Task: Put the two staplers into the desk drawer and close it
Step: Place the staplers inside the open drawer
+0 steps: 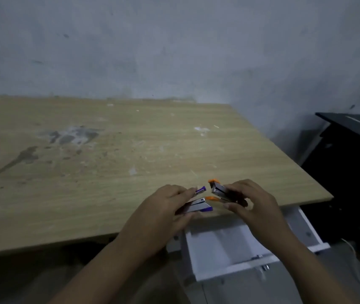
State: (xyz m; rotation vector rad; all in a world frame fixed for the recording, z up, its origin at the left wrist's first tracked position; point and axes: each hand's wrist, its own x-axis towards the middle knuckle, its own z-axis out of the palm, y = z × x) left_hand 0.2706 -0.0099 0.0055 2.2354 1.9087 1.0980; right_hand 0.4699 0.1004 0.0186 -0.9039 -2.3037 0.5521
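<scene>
1. The purple stapler (pixel 197 205) sits in the left hand (pixel 163 211), its purple-tipped nose pointing right and its mouth gaping open, over the near edge of the desk (pixel 109 150).
2. The orange stapler (pixel 218 191) is in the right hand (pixel 251 202), nose pointing left, so the two staplers face each other, tips just beside one another.
3. The left hand's fingers are curled around the purple stapler's body, with the index finger lying along its upper arm.
4. The right hand grips the orange stapler from above, fingers bent over its back end and the thumb reaching out beneath toward the left.
5. Both forearms rise from the bottom of the view and lean inward, wrists near each other.
6. The white drawer (pixel 229 244) is pulled out below the desk edge, right under the right forearm; its bare floor shows.
7. A dark piece of furniture (pixel 350 150) stands to the right of the desk, against the grey wall (pixel 174 51).
</scene>
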